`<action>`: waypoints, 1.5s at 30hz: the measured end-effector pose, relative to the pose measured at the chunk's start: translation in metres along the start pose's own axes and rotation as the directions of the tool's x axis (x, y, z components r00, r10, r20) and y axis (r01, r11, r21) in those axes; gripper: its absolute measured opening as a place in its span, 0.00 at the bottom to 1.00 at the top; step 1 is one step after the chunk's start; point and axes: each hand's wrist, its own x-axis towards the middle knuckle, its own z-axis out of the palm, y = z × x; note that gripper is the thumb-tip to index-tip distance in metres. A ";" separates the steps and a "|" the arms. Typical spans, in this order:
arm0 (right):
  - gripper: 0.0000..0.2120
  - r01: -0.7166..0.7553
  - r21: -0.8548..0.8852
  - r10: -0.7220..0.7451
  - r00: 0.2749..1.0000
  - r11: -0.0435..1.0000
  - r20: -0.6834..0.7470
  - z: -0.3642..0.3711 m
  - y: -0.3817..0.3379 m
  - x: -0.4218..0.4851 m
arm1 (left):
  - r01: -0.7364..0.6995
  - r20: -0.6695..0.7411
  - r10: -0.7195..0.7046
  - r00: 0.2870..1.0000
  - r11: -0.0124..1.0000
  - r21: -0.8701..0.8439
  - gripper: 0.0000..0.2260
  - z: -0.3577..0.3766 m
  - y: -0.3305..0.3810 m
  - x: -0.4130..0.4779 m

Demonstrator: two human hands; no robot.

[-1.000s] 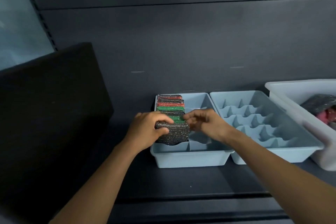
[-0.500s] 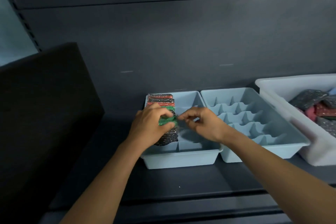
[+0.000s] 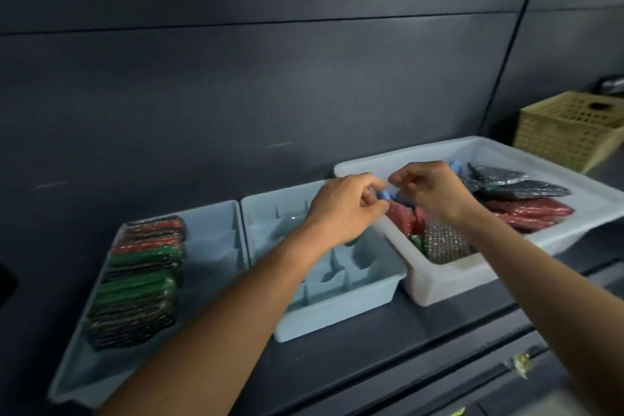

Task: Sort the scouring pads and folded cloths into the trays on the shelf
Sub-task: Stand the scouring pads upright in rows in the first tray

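One blue cloth (image 3: 385, 194) shows as a small tuft between the two hands, lifted just above the left wall of the white bin (image 3: 422, 284) where the unsorted stock lies. It seems to be held up there so it can be squared off or carried left to a tray, though that is a guess.

The left hand (image 3: 347, 209) has its fingers curled and pinches the cloth at their tips. The right hand (image 3: 429, 189) is curled too, thumb and fingertips drawn together just beside the same tuft. Whether it actually has hold of the cloth cannot be told.

Under the hands the bin holds loose pads (image 3: 530, 209) in red, black, silver and green, lying flat and overlapping, plus a second blue piece (image 3: 456, 165) by the far wall.

Next to the bin the middle tray (image 3: 337, 300) has dividers and looks unfilled, likely the cloths' place. The left tray (image 3: 216, 246) carries a row of scouring pads (image 3: 141, 273) stood on edge down its left side, packed tight so they stay upright.

A woven basket (image 3: 567, 132) stands beyond the bin on the dark shelf (image 3: 371, 348).
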 end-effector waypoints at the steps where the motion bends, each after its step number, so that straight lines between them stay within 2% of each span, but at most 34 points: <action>1: 0.16 -0.026 -0.107 0.026 1.000 0.994 -0.007 -0.014 0.016 0.007 | 0.012 0.053 -0.011 0.999 1.000 -0.026 0.11 0.012 0.007 0.013; 4: 0.17 -0.072 -0.465 0.095 0.995 0.882 0.028 -0.050 0.063 0.029 | 0.070 0.235 -0.065 0.970 0.997 -0.014 0.16 0.052 0.026 0.047; 7: 0.23 -0.118 -0.699 0.249 0.965 0.706 0.089 -0.064 0.094 0.047 | 0.100 0.377 -0.133 0.917 0.989 0.106 0.22 0.085 0.037 0.073; 9: 0.31 -0.117 -0.765 0.341 0.929 0.633 0.140 -0.064 0.106 0.055 | 0.099 0.433 -0.165 0.886 0.980 0.172 0.24 0.101 0.040 0.083; 11: 0.36 -0.127 -0.786 0.413 0.894 0.605 0.174 -0.060 0.113 0.063 | 0.095 0.469 -0.199 0.860 0.967 0.236 0.25 0.112 0.039 0.088; 14: 0.32 -0.121 -0.815 0.469 0.861 0.567 0.199 -0.057 0.115 0.072 | 0.114 0.496 -0.256 0.830 0.947 0.300 0.29 0.120 0.036 0.089; 17: 0.22 -0.063 -0.869 0.420 0.891 0.491 0.172 -0.055 0.105 0.073 | 0.164 0.473 -0.260 0.842 0.958 0.235 0.28 0.118 0.034 0.090; 20: 0.14 0.022 -0.916 0.237 0.963 0.400 0.127 -0.057 0.093 0.070 | 0.172 0.378 -0.228 0.897 0.969 0.176 0.24 0.103 0.038 0.088; 23: 0.11 0.028 -0.937 0.067 0.996 0.349 0.054 -0.066 0.078 0.064 | 0.129 0.227 -0.168 0.959 0.976 0.178 0.17 0.081 0.041 0.076; 26: 0.11 -0.012 -0.918 -0.128 0.989 0.396 -0.068 -0.074 0.057 0.052 | 0.165 0.051 -0.164 0.985 0.986 -0.019 0.17 0.052 0.040 0.054; 28: 0.09 -0.006 -0.859 -0.249 0.956 0.513 -0.156 -0.073 0.037 0.040 | 0.190 -0.058 -0.209 0.976 0.953 -0.237 0.14 0.033 0.034 0.037; 30: 0.10 0.025 -0.762 -0.297 0.929 0.648 -0.221 -0.063 0.013 0.028 | 0.177 -0.140 -0.250 0.958 0.902 -0.395 0.11 0.014 0.025 0.017; 34: 0.13 0.088 -0.467 -0.222 0.945 0.880 -0.241 -0.017 -0.034 0.007 | 0.124 -0.253 -0.264 0.931 0.879 -0.461 0.14 -0.024 -0.003 -0.034; 36: 0.13 0.134 -0.322 -0.213 0.951 0.937 -0.225 0.010 -0.057 -0.005 | 0.110 -0.287 -0.267 0.920 0.878 -0.466 0.19 -0.046 -0.019 -0.062; 38: 0.14 0.158 -0.204 -0.197 0.962 0.966 -0.190 0.038 -0.078 -0.017 | 0.124 -0.310 -0.298 0.903 0.871 -0.476 0.22 -0.068 -0.034 -0.091; 41: 0.14 0.089 -0.017 -0.091 0.990 0.996 -0.105 0.080 -0.106 -0.036 | 0.155 -0.371 -0.365 0.854 0.858 -0.489 0.25 -0.103 -0.059 -0.136; 45: 0.04 0.024 0.193 -0.034 0.998 0.981 0.050 0.135 -0.136 -0.059 | 0.185 -0.455 -0.515 0.727 0.784 -0.592 0.27 -0.144 -0.092 -0.192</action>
